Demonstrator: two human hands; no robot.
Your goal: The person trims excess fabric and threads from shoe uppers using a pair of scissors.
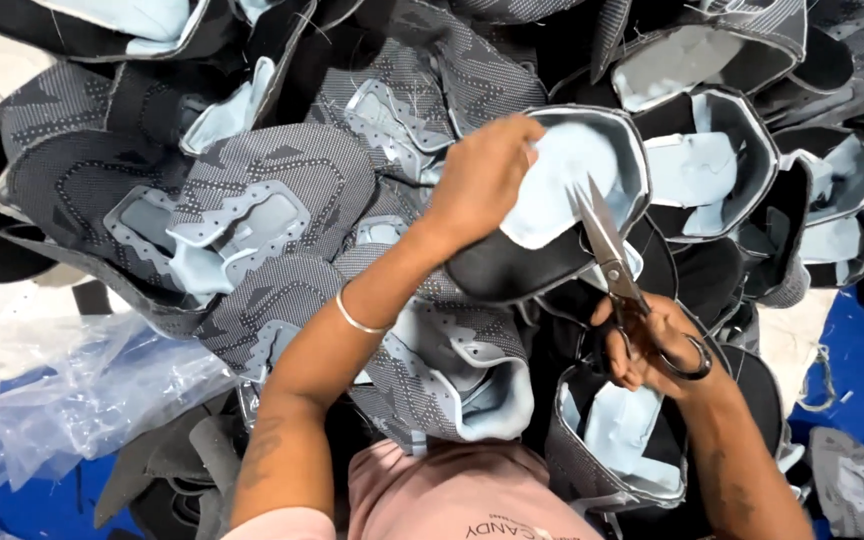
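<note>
2 hands busy: left hand [482, 175] clamped on shoe upper [562, 200], right hand [652, 345] gripping scissors [617, 270], blades parted at pale lining, uppers piled around.

Left hand [480, 178] is covering part of the shoe upper [562, 200]; its fingertips are hiding inside. Right hand [652, 345] is masking the scissors [620, 272] handles. Pile edges are running off-frame.

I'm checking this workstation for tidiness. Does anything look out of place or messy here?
Mostly no: the grey shoe uppers lie in a loose heap, overlapping but intact. The left hand holds one upper while the right hand works scissors at it. Crumpled clear plastic sheeting lies at lower left.
</note>
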